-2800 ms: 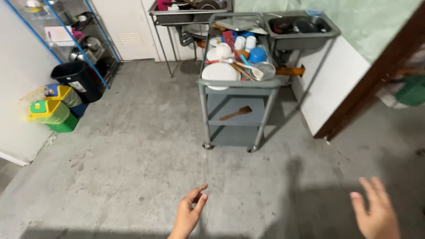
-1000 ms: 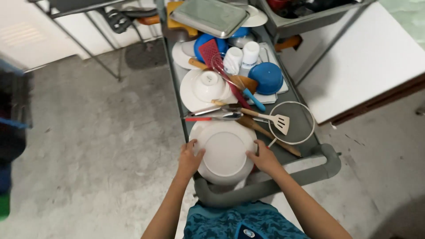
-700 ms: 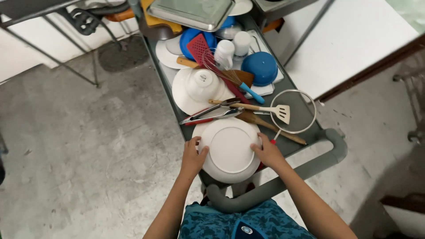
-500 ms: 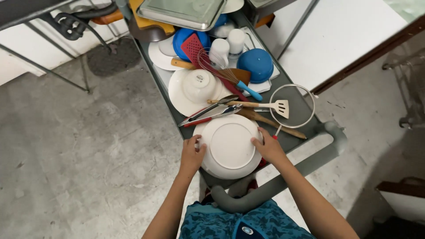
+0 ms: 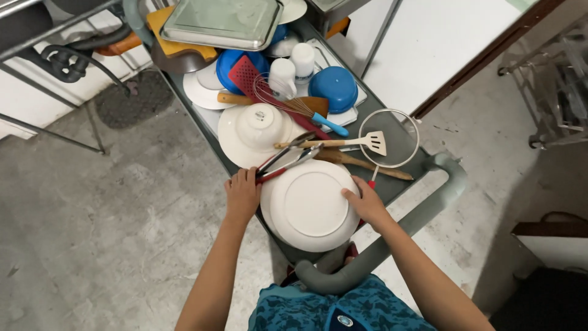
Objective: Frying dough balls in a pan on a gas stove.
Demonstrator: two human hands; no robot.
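Gripping an upturned round white ceramic plate (image 5: 310, 205), both hands sit on its opposite edges near the front of the grey utility cart (image 5: 401, 144). The plate's underside faces up, and whatever lies beneath it is hidden; its 10 o'clock edge is covered by the red-handled metal tongs (image 5: 288, 160), which rest across it. The left hand (image 5: 242, 195) curls around the rim at 9 o'clock, fingers bent over the edge, so its fingertips cannot be seen. The right hand (image 5: 362, 203) presses flat against the rim at 3 o'clock, fingers spread lightly on the plate's base, palm partly behind the rim. At 12 o'clock from the plate lies a second white plate carrying an inverted white bowl (image 5: 257, 125). At 1 o'clock a white slotted spatula (image 5: 343, 143) with a wooden handle crosses a round wire-rimmed mesh screen (image 5: 397, 132). Farther off at 12 o'clock stand a blue bowl (image 5: 334, 87), a red spatula (image 5: 248, 73) and a metal baking tray (image 5: 223, 21), the tray cut off by the upper frame edge. The cart's rounded grey handle (image 5: 392, 236) curves at 5 o'clock.
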